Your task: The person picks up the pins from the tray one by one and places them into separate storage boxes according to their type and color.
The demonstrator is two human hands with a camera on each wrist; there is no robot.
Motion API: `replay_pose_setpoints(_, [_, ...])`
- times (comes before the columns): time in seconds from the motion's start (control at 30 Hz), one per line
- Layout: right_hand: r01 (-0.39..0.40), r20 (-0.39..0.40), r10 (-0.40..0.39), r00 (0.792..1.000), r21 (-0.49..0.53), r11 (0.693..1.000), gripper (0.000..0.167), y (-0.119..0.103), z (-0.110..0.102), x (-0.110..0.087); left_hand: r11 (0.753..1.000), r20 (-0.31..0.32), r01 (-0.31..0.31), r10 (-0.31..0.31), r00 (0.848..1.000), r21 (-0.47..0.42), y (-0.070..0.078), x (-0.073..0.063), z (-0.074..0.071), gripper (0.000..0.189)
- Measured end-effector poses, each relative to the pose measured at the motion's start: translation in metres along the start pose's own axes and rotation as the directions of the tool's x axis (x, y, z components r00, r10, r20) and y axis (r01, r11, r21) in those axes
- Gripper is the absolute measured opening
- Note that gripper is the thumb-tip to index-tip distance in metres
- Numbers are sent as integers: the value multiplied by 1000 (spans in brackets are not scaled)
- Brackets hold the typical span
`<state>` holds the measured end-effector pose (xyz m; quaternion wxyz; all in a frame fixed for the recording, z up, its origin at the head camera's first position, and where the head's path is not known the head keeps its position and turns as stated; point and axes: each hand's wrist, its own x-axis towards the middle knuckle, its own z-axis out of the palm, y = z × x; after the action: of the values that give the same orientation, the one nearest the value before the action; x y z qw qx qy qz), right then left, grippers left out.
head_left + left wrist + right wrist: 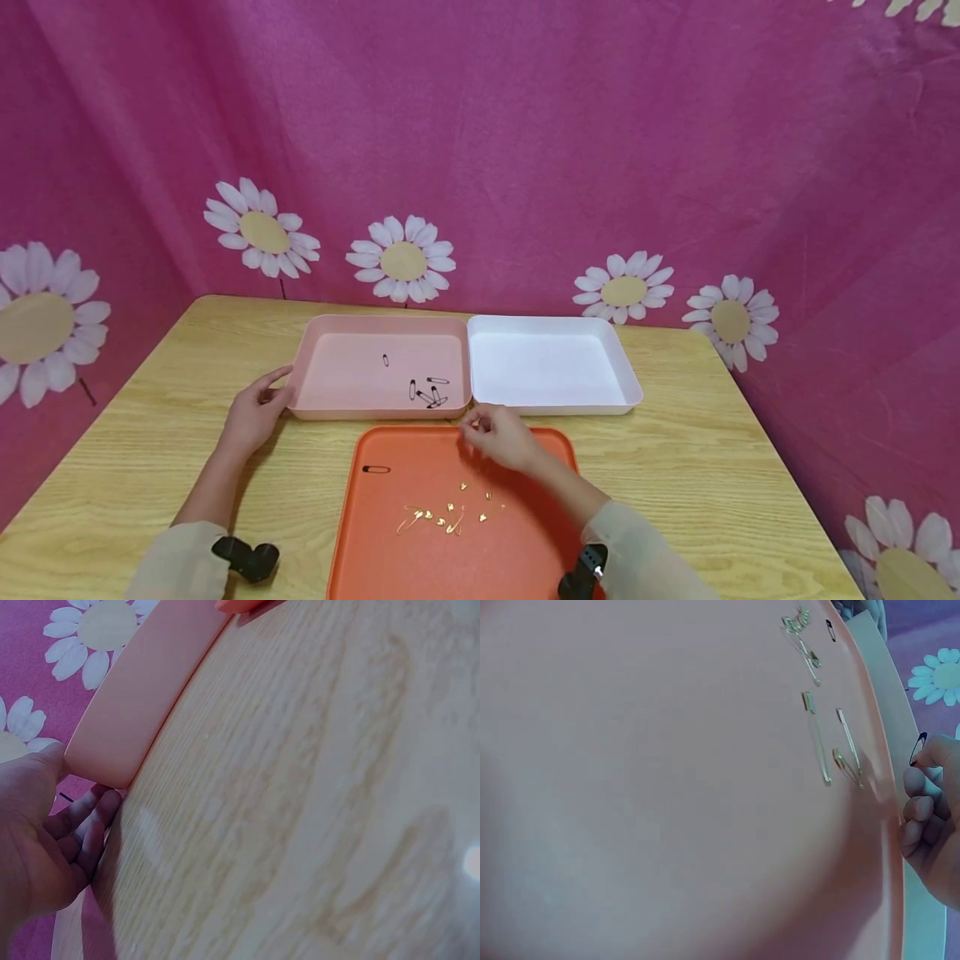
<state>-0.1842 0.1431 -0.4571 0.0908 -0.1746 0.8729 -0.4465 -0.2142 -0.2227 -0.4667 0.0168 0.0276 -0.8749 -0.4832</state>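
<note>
My right hand (pixel 501 437) pinches a black safety pin (pixel 922 738) between thumb and fingertip, with the other fingers curled. It is above the far edge of the orange tray (pixel 367 446), close to the front wall of the pink tray (pixel 337 412). My left hand (pixel 251 417) rests at the left end of the pink tray, fingers touching its corner from outside. Several black safety pins (pixel 431 398) lie inside the pink tray, mostly toward its right front. On the orange tray are a single black safety pin (pixel 377 469) and several gold safety pins (pixel 450 529).
A white tray (pixel 555 362) stands against the right side of the pink one. All three trays sit on a wooden table (pixel 697 467). Behind it hangs a magenta curtain (pixel 510 150) with daisies.
</note>
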Motion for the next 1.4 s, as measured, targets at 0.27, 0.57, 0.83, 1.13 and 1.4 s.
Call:
replay_pose_setpoints(0.27, [13,-50,-15,999,-35,999,12,-5,-8,7,1000,-8,-10,10,1000,4,0,1,0,48])
replay_pose_setpoints(0.57, [57,-108,-68,992,-105,993,10,-14,-14,18,1000,-10,-9,9,1000,-1,0,-1,1,47])
replay_pose_setpoints(0.83, [44,-150,-63,987,-127,991,10,-21,-17,29,1000,-15,-22,22,1000,6,0,-1,1,46])
replay_pose_setpoints(1.13, [0,-182,-27,983,-146,989,12,-28,-18,44,1000,-18,-19,19,1000,2,-2,0,0,46])
replay_pose_setpoints(1.4, [-54,-200,28,979,-128,990,15,-31,-18,55,1000,-24,-15,16,1000,9,-3,1,1,45])
